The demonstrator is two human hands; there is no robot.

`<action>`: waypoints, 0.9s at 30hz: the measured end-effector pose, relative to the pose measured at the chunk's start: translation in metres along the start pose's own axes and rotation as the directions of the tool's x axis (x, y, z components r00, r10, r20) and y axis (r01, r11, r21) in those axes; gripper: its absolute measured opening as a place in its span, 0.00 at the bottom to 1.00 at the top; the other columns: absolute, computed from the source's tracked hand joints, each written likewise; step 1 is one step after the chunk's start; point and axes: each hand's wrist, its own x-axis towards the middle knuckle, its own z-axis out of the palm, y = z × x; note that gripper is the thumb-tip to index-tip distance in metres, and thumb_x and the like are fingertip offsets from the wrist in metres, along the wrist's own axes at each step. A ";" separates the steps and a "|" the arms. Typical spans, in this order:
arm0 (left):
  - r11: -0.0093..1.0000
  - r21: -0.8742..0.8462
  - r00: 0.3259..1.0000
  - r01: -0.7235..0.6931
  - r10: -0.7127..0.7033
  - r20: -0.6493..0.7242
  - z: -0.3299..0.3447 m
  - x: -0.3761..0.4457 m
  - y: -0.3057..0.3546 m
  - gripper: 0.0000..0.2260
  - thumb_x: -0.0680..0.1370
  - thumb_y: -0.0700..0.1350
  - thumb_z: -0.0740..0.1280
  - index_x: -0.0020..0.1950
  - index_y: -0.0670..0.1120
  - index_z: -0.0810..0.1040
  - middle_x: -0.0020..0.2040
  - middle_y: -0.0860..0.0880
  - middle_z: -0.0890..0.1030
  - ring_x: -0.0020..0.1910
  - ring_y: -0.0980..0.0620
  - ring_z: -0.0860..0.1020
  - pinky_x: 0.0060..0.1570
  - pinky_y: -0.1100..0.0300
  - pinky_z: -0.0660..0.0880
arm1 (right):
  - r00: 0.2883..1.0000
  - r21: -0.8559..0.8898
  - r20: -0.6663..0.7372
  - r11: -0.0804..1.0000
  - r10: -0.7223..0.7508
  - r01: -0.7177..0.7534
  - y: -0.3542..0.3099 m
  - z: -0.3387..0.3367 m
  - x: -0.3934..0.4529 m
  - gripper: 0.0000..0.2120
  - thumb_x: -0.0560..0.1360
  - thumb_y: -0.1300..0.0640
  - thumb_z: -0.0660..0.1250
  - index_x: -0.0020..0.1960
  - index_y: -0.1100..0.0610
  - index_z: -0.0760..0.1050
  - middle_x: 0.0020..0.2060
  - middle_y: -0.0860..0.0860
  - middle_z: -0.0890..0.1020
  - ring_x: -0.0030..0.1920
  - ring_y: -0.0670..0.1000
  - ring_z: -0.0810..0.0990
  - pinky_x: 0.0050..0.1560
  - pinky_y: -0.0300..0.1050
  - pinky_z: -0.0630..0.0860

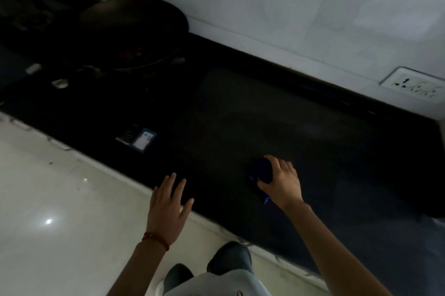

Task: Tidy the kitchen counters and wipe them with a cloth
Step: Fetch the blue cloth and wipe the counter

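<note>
- Counter [252,115]: dark, polished stone slab running diagonally from upper left to lower right; dimly lit, surface detail hard to read.
- Right hand [283,181]: fingers and thumb curled round a bunched cloth, pressing it down on the counter close to the front edge.
- Cloth [261,171]: dark blue, wadded into a lump under the right hand; a small tail of it shows below the wrist.
- Left hand [168,204]: flat, fingers straight and spread, fingertips resting on the front edge of the counter; holds nothing. A red thread band [155,239] circles the wrist. The two hands are well apart.
- Wok [134,33]: dark, round, sitting at the far left on a stove [60,74] with two pale knobs.
- Card [142,140]: small, pale, blue-bordered, lying flat on the counter near the front edge, between stove and hands.
- Wall socket [416,85]: white plate on the pale wall behind the counter, at right.
- Floor [60,211]: glossy pale tiles, lower left.
</note>
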 end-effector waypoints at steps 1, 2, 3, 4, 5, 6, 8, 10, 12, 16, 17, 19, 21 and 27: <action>1.000 -0.022 1.000 0.015 -0.015 -0.023 -0.005 -0.007 -0.016 0.34 0.76 0.63 0.39 0.64 0.43 0.72 0.67 0.38 0.72 0.65 0.39 0.71 0.61 0.43 0.69 | 1.000 0.014 0.015 1.000 -0.028 0.027 -0.019 0.005 -0.005 0.32 0.68 0.49 0.70 0.69 0.53 0.63 0.61 0.53 0.75 0.61 0.55 0.71 0.62 0.48 0.68; 0.998 -0.045 0.998 0.032 -0.034 -0.046 -0.010 -0.014 -0.032 0.35 0.76 0.64 0.39 0.65 0.43 0.71 0.67 0.38 0.71 0.66 0.39 0.70 0.62 0.44 0.67 | 0.998 0.028 0.029 0.998 -0.056 0.055 -0.039 0.012 -0.010 0.32 0.67 0.49 0.70 0.68 0.53 0.63 0.61 0.53 0.75 0.61 0.55 0.71 0.62 0.48 0.68; 0.996 -0.070 0.996 0.053 -0.057 -0.067 -0.015 -0.023 -0.050 0.36 0.75 0.65 0.38 0.66 0.43 0.71 0.68 0.38 0.70 0.67 0.39 0.69 0.63 0.44 0.66 | 0.995 0.043 0.036 0.995 -0.090 0.089 -0.060 0.019 -0.016 0.33 0.67 0.49 0.70 0.68 0.52 0.64 0.61 0.53 0.75 0.61 0.54 0.71 0.61 0.47 0.69; 0.993 -0.093 0.993 0.077 -0.085 -0.084 -0.019 -0.032 -0.069 0.36 0.75 0.65 0.38 0.66 0.44 0.70 0.69 0.39 0.69 0.68 0.40 0.68 0.64 0.44 0.66 | 0.991 0.055 0.045 0.991 -0.124 0.122 -0.082 0.028 -0.022 0.33 0.67 0.49 0.70 0.68 0.52 0.64 0.61 0.52 0.75 0.61 0.54 0.71 0.61 0.47 0.69; 0.988 -0.113 0.989 0.104 -0.116 -0.098 -0.023 -0.042 -0.088 0.37 0.74 0.66 0.38 0.67 0.44 0.69 0.70 0.39 0.69 0.69 0.40 0.67 0.65 0.44 0.65 | 0.985 0.068 0.053 0.985 -0.164 0.160 -0.104 0.037 -0.027 0.33 0.67 0.49 0.70 0.68 0.52 0.64 0.61 0.52 0.75 0.61 0.54 0.71 0.60 0.46 0.69; 0.983 -0.127 0.983 0.135 -0.149 -0.108 -0.026 -0.054 -0.109 0.38 0.74 0.67 0.38 0.67 0.44 0.69 0.70 0.39 0.68 0.69 0.41 0.66 0.65 0.44 0.65 | 0.977 0.085 0.059 0.976 -0.205 0.200 -0.127 0.047 -0.033 0.32 0.67 0.49 0.70 0.68 0.52 0.64 0.61 0.52 0.75 0.61 0.54 0.71 0.61 0.46 0.69; 0.965 -0.156 0.966 0.211 -0.231 -0.119 -0.030 -0.081 -0.153 0.41 0.71 0.69 0.36 0.68 0.44 0.68 0.71 0.41 0.67 0.70 0.41 0.65 0.66 0.45 0.65 | 0.956 0.127 0.074 0.954 -0.282 0.272 -0.171 0.068 -0.043 0.32 0.67 0.50 0.70 0.68 0.52 0.64 0.61 0.51 0.75 0.62 0.53 0.70 0.61 0.46 0.68; 0.929 -0.193 0.933 0.316 -0.341 -0.114 -0.031 -0.114 -0.196 0.45 0.69 0.72 0.34 0.68 0.44 0.68 0.71 0.41 0.67 0.70 0.41 0.65 0.66 0.45 0.66 | 0.937 0.155 0.122 0.939 -0.328 0.308 -0.212 0.091 -0.049 0.31 0.67 0.51 0.71 0.68 0.52 0.65 0.61 0.51 0.75 0.62 0.53 0.71 0.61 0.46 0.69; 0.879 -0.224 0.886 0.421 -0.451 -0.106 -0.028 -0.149 -0.235 0.46 0.68 0.72 0.34 0.67 0.43 0.70 0.69 0.39 0.70 0.68 0.39 0.68 0.63 0.43 0.69 | 0.917 0.173 0.203 0.935 -0.343 0.311 -0.245 0.116 -0.054 0.29 0.66 0.49 0.69 0.65 0.50 0.67 0.59 0.50 0.76 0.61 0.52 0.72 0.60 0.47 0.72; 0.728 -0.299 0.757 0.617 -0.653 -0.025 -0.018 -0.214 -0.288 0.38 0.69 0.66 0.44 0.66 0.42 0.71 0.67 0.38 0.72 0.67 0.39 0.70 0.63 0.43 0.70 | 0.858 0.107 0.340 0.922 -0.385 0.372 -0.291 0.163 -0.054 0.24 0.63 0.45 0.64 0.57 0.51 0.70 0.50 0.51 0.80 0.54 0.55 0.77 0.50 0.50 0.78; 0.692 -0.315 0.725 0.649 -0.689 -0.019 -0.015 -0.226 -0.296 0.37 0.68 0.64 0.45 0.66 0.42 0.71 0.66 0.38 0.73 0.67 0.39 0.70 0.63 0.44 0.70 | 0.843 0.089 0.375 0.920 -0.387 0.383 -0.300 0.172 -0.054 0.24 0.64 0.48 0.67 0.59 0.51 0.70 0.51 0.52 0.79 0.55 0.55 0.76 0.51 0.50 0.77; 0.625 -0.347 0.665 0.700 -0.747 -0.004 -0.007 -0.243 -0.312 0.38 0.68 0.65 0.44 0.66 0.42 0.70 0.66 0.39 0.73 0.67 0.40 0.69 0.64 0.45 0.69 | 0.816 0.057 0.439 0.918 -0.376 0.392 -0.319 0.187 -0.050 0.24 0.67 0.52 0.70 0.61 0.54 0.70 0.54 0.54 0.79 0.56 0.56 0.75 0.53 0.51 0.77; 0.576 -0.379 0.628 0.724 -0.778 0.016 -0.002 -0.250 -0.325 0.41 0.67 0.69 0.42 0.66 0.42 0.70 0.67 0.40 0.72 0.68 0.41 0.69 0.64 0.47 0.69 | 0.797 0.015 0.483 0.914 -0.361 0.405 -0.335 0.202 -0.043 0.23 0.68 0.53 0.70 0.61 0.56 0.70 0.53 0.56 0.80 0.55 0.56 0.76 0.51 0.50 0.77; 0.480 -0.417 0.560 0.772 -0.824 0.088 -0.001 -0.230 -0.382 0.26 0.77 0.58 0.55 0.70 0.45 0.64 0.72 0.43 0.66 0.72 0.46 0.62 0.68 0.51 0.64 | 0.718 -0.049 0.601 0.881 -0.351 0.471 -0.389 0.259 -0.008 0.25 0.69 0.52 0.70 0.63 0.59 0.69 0.55 0.58 0.79 0.55 0.57 0.76 0.53 0.50 0.76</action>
